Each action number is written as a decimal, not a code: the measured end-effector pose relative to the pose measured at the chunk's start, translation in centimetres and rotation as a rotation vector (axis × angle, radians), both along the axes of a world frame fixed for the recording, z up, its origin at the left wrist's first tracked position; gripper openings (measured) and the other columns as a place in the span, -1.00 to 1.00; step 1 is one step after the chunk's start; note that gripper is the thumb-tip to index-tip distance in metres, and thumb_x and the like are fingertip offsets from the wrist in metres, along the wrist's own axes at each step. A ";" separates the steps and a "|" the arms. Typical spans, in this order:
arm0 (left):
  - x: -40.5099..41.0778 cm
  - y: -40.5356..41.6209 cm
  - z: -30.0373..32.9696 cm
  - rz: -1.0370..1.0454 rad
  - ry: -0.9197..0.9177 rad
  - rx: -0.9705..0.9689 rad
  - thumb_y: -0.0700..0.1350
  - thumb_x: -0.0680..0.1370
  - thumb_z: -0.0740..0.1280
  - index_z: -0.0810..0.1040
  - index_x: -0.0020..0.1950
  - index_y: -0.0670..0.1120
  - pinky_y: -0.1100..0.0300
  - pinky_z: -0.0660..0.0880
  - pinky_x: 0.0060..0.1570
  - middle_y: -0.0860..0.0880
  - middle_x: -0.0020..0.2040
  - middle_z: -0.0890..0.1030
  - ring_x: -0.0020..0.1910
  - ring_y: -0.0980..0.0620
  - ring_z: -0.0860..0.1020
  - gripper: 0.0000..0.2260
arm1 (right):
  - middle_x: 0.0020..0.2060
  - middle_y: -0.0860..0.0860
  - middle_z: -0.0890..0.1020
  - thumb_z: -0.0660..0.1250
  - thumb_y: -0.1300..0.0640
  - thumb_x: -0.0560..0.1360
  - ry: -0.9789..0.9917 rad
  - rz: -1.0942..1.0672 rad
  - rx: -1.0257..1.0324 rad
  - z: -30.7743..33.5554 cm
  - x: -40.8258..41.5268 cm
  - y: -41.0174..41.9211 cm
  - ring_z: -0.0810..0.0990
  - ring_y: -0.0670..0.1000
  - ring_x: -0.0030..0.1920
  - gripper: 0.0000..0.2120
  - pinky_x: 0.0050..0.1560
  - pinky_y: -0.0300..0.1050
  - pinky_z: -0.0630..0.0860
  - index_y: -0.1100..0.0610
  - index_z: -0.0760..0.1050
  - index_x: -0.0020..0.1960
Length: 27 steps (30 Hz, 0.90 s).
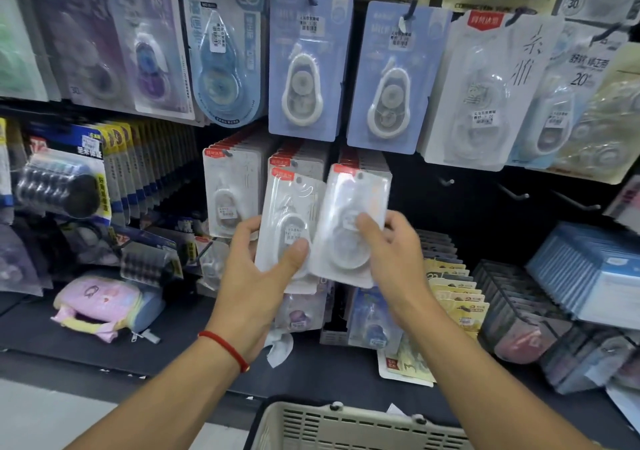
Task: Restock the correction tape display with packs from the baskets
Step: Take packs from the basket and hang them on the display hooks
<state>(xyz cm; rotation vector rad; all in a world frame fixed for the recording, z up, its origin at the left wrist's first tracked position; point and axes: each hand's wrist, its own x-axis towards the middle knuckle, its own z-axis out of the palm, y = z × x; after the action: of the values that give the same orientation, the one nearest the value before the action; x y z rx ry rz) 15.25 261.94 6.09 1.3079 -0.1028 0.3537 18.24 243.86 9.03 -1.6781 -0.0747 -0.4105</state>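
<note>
My left hand (258,276) grips a white correction tape pack with a red header (289,214), thumb across its lower front. My right hand (391,252) holds a second white pack (353,207) beside it, its top level with the hanging stacks. Both packs are raised in front of three full hook rows of the same white packs (230,186). To the right of those rows, bare black hooks (516,193) stick out of the dark panel. A beige plastic basket (346,425) sits at the bottom centre below my arms; its inside is hidden.
Blue correction tape cards (310,65) and other packs hang on the upper row. On the shelf lie a pink pouch (104,304), yellow carded items (457,297), dark boxed rows (512,297) and blue packs (588,273). Dark multi-roll packs (62,186) hang at left.
</note>
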 end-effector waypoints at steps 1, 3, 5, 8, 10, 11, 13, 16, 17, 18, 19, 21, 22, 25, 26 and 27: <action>0.2 0.1 -0.1 0.013 0.007 -0.003 -0.06 0.48 0.60 0.53 0.30 0.13 -0.14 0.64 0.18 0.09 0.10 0.73 0.11 -0.01 0.72 -0.55 | -0.02 0.01 0.75 0.38 -0.04 0.65 -0.007 -0.048 0.025 0.2 0.2 -0.3 0.75 -0.01 -0.04 -0.82 0.06 0.15 0.70 0.02 0.54 0.17; 0.3 0.3 -0.2 0.030 0.008 0.000 -0.20 0.53 0.55 0.53 0.29 0.13 -0.01 0.66 0.11 0.13 0.07 0.73 0.08 0.03 0.72 -0.58 | 0.00 -0.01 0.76 0.36 -0.05 0.66 -0.020 -0.073 0.027 0.5 0.4 -0.9 0.76 -0.02 -0.01 -0.81 0.12 0.18 0.68 -0.02 0.50 0.22; 0.3 0.3 -0.2 0.035 0.006 0.010 -0.25 0.54 0.53 0.53 0.29 0.12 0.01 0.66 0.09 0.12 0.06 0.73 0.06 0.04 0.72 -0.58 | -0.03 -0.02 0.77 0.36 -0.04 0.66 -0.025 -0.057 0.025 0.6 0.3 -1.2 0.76 -0.03 -0.02 -0.78 0.12 0.18 0.68 -0.01 0.51 0.26; 0.2 0.3 0.0 0.042 0.018 0.007 -0.28 0.53 0.52 0.55 0.28 0.10 -0.19 0.66 0.14 0.06 0.08 0.72 0.08 -0.03 0.72 -0.58 | -0.13 -0.03 0.77 0.39 -0.06 0.65 -0.079 -0.068 -0.045 0.6 0.2 -1.4 0.76 -0.03 -0.12 -0.79 -0.05 0.05 0.68 -0.01 0.53 0.24; 0.1 0.3 0.2 0.057 0.012 -0.001 -0.24 0.49 0.55 0.55 0.27 0.10 -0.19 0.65 0.15 0.04 0.09 0.72 0.09 -0.04 0.71 -0.57 | -0.18 -0.05 0.76 0.40 -0.08 0.63 -0.111 -0.084 -0.079 0.4 0.2 -1.3 0.74 -0.08 -0.19 -0.80 -0.20 -0.12 0.60 -0.03 0.55 0.20; 0.1 0.4 0.3 0.064 0.007 -0.004 -0.20 0.44 0.54 0.56 0.26 0.10 -0.14 0.65 0.14 0.04 0.10 0.72 0.09 -0.03 0.71 -0.55 | -0.18 -0.09 0.76 0.40 -0.11 0.62 -0.111 -0.097 -0.081 0.3 0.2 -1.2 0.74 -0.11 -0.19 -0.79 -0.22 -0.17 0.58 -0.05 0.54 0.19; -0.1 0.5 0.5 0.073 0.007 -0.018 -0.14 0.37 0.51 0.56 0.25 0.11 -0.04 0.65 0.10 0.04 0.10 0.72 0.09 -0.02 0.71 -0.53 | -0.18 -0.14 0.76 0.41 -0.17 0.60 -0.076 -0.147 -0.104 0.1 0.5 -1.2 0.74 -0.11 -0.13 -0.74 -0.16 -0.16 0.60 -0.06 0.53 0.19; -0.1 0.7 0.3 0.081 0.023 -0.025 -0.15 0.37 0.49 0.56 0.24 0.12 0.05 0.64 0.01 0.05 0.10 0.72 0.08 0.00 0.71 -0.54 | 0.00 -0.09 0.71 0.41 -0.22 0.58 0.004 -0.210 -0.269 -0.5 0.9 -1.3 0.69 -0.05 0.06 -0.56 -0.03 -0.19 0.60 0.00 0.45 0.32; -0.1 0.8 0.3 0.081 0.027 -0.021 -0.19 0.41 0.50 0.56 0.23 0.13 0.07 0.63 -0.04 0.06 0.09 0.72 0.07 0.00 0.71 -0.56 | 0.18 -0.04 0.63 0.41 -0.20 0.58 -0.015 -0.264 -0.407 -0.8 1.0 -1.5 0.62 -0.01 0.19 -0.48 0.12 -0.12 0.59 0.03 0.39 0.41; 0.0 0.9 0.2 0.081 0.030 -0.017 -0.25 0.46 0.49 0.56 0.22 0.13 0.10 0.63 -0.08 0.07 0.07 0.72 0.06 0.01 0.71 -0.58 | 0.30 0.02 0.53 0.42 -0.15 0.59 -0.081 -0.330 -0.572 -1.0 1.0 -1.6 0.53 0.04 0.28 -0.43 0.24 -0.02 0.54 0.06 0.34 0.47; 0.1 1.0 0.1 0.080 0.031 -0.014 -0.28 0.49 0.47 0.57 0.21 0.14 0.13 0.64 -0.12 0.09 0.06 0.72 0.04 0.03 0.72 -0.59 | 0.34 0.07 0.47 0.43 -0.08 0.59 -0.193 -0.383 -0.737 -1.2 0.9 -1.6 0.48 0.09 0.30 -0.44 0.27 0.08 0.52 0.10 0.35 0.49; 0.1 1.2 0.1 0.085 0.031 -0.011 -0.31 0.50 0.47 0.56 0.19 0.13 0.23 0.63 -0.18 0.14 0.01 0.72 -0.01 0.10 0.72 -0.59 | 0.36 0.14 0.50 0.46 0.09 0.58 -0.413 -0.352 -0.994 -1.5 0.9 -1.6 0.51 0.17 0.29 -0.55 0.23 0.19 0.54 0.16 0.48 0.43; 0.1 1.3 0.1 0.090 0.030 -0.010 -0.33 0.51 0.46 0.56 0.19 0.12 0.28 0.62 -0.20 0.16 -0.01 0.72 -0.04 0.13 0.71 -0.59 | 0.41 0.15 0.50 0.46 0.13 0.58 -0.448 -0.280 -1.093 -1.7 1.1 -1.6 0.50 0.19 0.34 -0.58 0.27 0.21 0.54 0.16 0.52 0.41; 0.2 1.4 0.1 0.098 0.033 -0.009 -0.38 0.54 0.42 0.56 0.19 0.09 0.31 0.60 -0.22 0.16 -0.04 0.72 -0.07 0.15 0.70 -0.60 | 0.63 0.06 0.24 0.38 0.10 0.63 -0.313 -0.119 -1.286 -2.0 1.5 -1.5 0.26 0.14 0.60 -0.51 0.48 0.11 0.39 0.07 0.42 0.54; 0.2 1.5 0.1 0.099 0.033 -0.009 -0.38 0.54 0.42 0.56 0.19 0.09 0.30 0.61 -0.22 0.15 -0.03 0.72 -0.06 0.14 0.70 -0.60 | 0.66 0.04 0.17 0.36 0.11 0.63 -0.292 -0.112 -1.306 -1.9 1.6 -1.3 0.20 0.12 0.62 -0.48 0.49 0.09 0.37 0.04 0.37 0.58; 0.2 1.5 0.1 0.100 0.034 -0.008 -0.38 0.54 0.42 0.56 0.19 0.10 0.28 0.61 -0.21 0.14 -0.02 0.72 -0.06 0.12 0.70 -0.60 | 0.67 0.04 0.15 0.35 0.15 0.62 -0.291 -0.119 -1.310 -1.8 1.7 -1.2 0.18 0.13 0.63 -0.45 0.48 0.09 0.38 0.03 0.35 0.59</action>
<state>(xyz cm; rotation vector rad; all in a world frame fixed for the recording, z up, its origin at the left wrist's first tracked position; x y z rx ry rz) 15.41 263.41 6.17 1.3138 -0.0075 0.4160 19.92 242.71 7.25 -2.8960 -0.5564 -0.7833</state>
